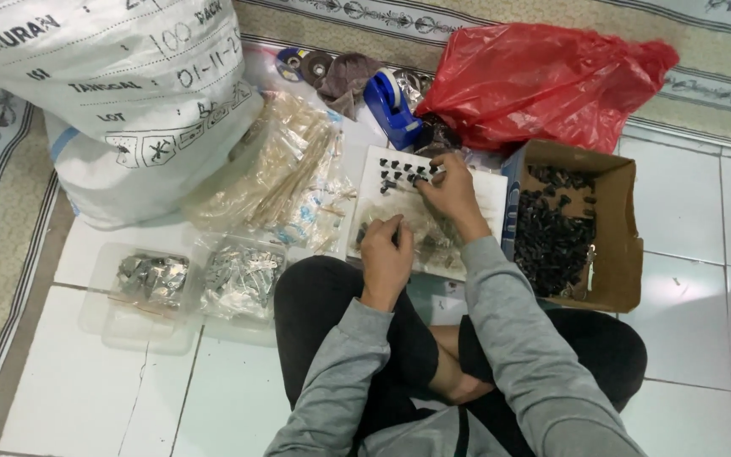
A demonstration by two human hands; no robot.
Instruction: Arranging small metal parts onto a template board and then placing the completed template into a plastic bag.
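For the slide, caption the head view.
Seated on tile, left hand and right hand sort small black parts on a white board beside a cardboard box.

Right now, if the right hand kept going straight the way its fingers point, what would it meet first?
The right hand points up and left over the white board. It would first meet the small black pieces lying there, likely before the blue tape dispenser beyond; depth is hard to judge.
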